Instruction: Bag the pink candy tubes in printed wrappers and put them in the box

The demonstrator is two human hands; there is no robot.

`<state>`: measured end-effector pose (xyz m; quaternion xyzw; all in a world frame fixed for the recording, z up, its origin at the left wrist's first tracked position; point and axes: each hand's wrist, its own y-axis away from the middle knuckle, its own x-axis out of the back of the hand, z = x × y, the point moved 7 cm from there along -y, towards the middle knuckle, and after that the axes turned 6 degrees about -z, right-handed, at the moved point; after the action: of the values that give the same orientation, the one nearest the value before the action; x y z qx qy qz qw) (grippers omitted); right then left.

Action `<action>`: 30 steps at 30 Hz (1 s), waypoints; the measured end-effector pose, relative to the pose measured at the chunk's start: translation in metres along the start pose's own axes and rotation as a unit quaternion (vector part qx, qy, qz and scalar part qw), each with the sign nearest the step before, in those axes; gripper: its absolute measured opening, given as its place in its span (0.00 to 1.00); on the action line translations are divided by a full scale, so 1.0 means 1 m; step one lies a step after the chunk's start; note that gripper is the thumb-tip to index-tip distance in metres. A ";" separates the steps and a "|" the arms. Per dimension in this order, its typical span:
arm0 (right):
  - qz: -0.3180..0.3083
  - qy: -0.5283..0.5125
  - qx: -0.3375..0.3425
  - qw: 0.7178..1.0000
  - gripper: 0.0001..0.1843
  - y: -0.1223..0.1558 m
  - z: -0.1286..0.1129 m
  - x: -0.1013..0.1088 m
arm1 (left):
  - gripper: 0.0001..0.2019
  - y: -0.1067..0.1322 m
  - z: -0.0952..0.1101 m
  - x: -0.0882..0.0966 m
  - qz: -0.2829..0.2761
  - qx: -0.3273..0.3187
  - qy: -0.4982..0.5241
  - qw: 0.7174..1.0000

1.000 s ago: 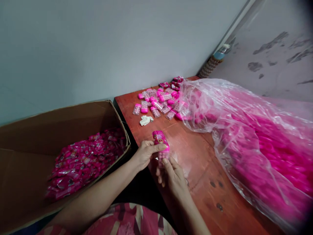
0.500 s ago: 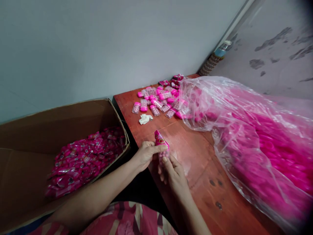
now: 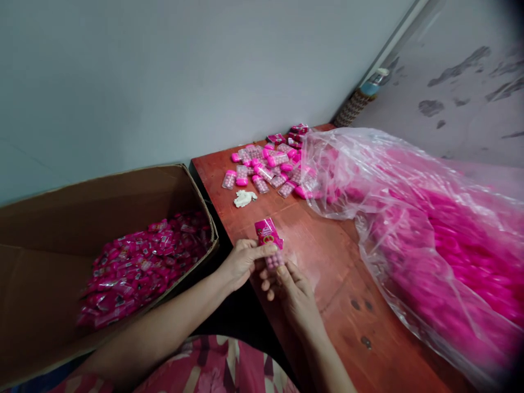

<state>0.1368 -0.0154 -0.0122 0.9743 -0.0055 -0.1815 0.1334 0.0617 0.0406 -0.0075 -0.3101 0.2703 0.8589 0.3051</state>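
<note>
Over the near edge of the table, both hands hold one small clear candy container (image 3: 274, 261) full of pink balls. A printed magenta wrapper (image 3: 267, 231) covers its far end and stands out flat beyond it. My left hand (image 3: 244, 261) is closed, its thumb lying across the wrapper where it meets the container. My right hand (image 3: 295, 288) pinches the container's near end between thumb and fingers. The other fingers of that hand curl beneath. Whether a cap sits under the wrapper is hidden.
Several pink-capped candy containers (image 3: 263, 172) lie at the table's far end, near folded wrappers (image 3: 297, 131) and a crumpled white scrap (image 3: 244, 198). A clear plastic bag (image 3: 403, 229) of pink pieces fills the right. At left stands a cardboard box (image 3: 45, 210) holding wrapped packs (image 3: 143, 267).
The wrapper's far end, earlier folded to a slanted point, now shows flat and squared. Both hands keep their grip on the container almost in place.
</note>
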 end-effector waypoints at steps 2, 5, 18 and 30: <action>0.000 -0.016 0.023 1.000 0.13 0.001 -0.003 0.002 | 0.13 0.002 0.002 0.005 0.023 -0.023 0.001 0.999; -0.004 -0.033 0.050 0.998 0.09 -0.003 -0.006 0.002 | 0.13 0.005 -0.003 -0.002 0.001 -0.023 0.014 1.000; 0.062 0.048 0.048 0.996 0.10 -0.014 -0.027 0.037 | 0.20 0.040 0.049 0.037 0.168 -0.260 -0.330 0.892; 0.088 0.157 0.040 0.983 0.12 -0.009 -0.022 0.049 | 0.10 0.000 0.014 -0.001 0.127 -0.313 -0.743 0.578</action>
<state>0.1904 -0.0037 -0.0123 0.9909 -0.0771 -0.0137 0.1091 0.0573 0.0493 0.0024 0.3978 -0.3000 0.8501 0.1706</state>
